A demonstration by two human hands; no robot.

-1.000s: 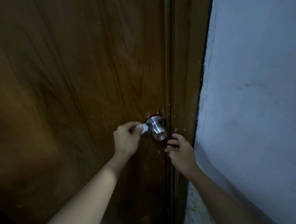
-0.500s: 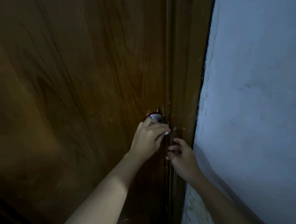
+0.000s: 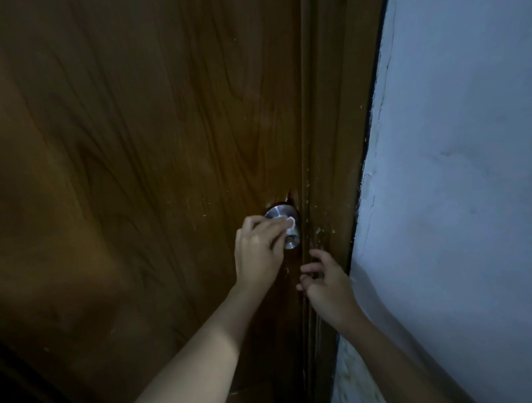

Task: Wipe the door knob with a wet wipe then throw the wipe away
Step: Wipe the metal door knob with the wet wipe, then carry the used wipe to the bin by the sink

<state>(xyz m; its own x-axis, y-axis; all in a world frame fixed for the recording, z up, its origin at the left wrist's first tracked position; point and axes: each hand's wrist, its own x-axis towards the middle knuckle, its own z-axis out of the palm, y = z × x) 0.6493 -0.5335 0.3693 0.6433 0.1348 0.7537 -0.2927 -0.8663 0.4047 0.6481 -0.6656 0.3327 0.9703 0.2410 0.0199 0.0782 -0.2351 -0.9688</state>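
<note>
A round silver door knob (image 3: 292,237) sticks out of the brown wooden door (image 3: 150,164) near its right edge. My left hand (image 3: 257,253) pinches a small white wet wipe (image 3: 290,226) and presses it on the knob's upper left side. The hand covers the knob's left part. My right hand (image 3: 327,286) rests just below and right of the knob, fingers curled against the door's edge, holding nothing that I can see.
The brown door frame (image 3: 332,135) runs vertically right of the door. A pale blue-white wall (image 3: 463,189) fills the right side, close to my right forearm. No bin is in view.
My left hand went from the knob's left side over its front, hiding it, then drew back to the upper left, so the knob face shows again. My right hand barely moved.
</note>
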